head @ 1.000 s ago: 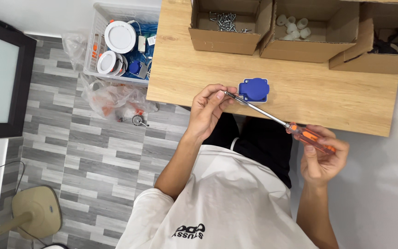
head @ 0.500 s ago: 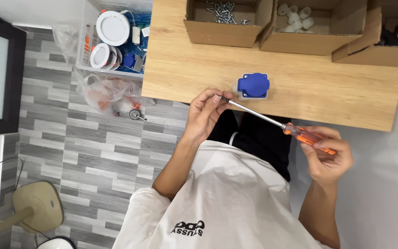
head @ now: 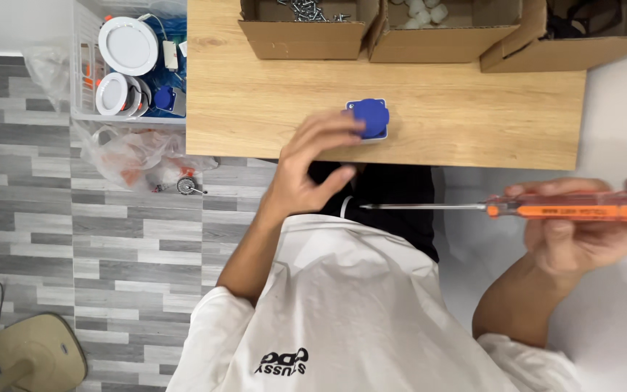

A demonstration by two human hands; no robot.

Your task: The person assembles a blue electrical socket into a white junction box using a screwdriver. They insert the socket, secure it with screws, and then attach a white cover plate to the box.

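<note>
Left hand (head: pixel 312 165) has let go of screwdriver (head: pixel 502 210) tip; now open, fingertips touching blue socket (head: pixel 369 118) at table (head: pixel 255 109) front edge. Right hand (head: pixel 582 225), withdrawn right of socket, grips orange handle; shaft level, clear of socket.

Cardboard boxes (head: pixel 306 33) line the table (head: pixel 255 109); round lamps (head: pixel 128 45) lie beside it.

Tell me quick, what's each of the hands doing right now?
Left hand: open, fingers loosely curled, holding nothing, next to the blue socket.
Right hand: closed around the orange screwdriver handle.
</note>
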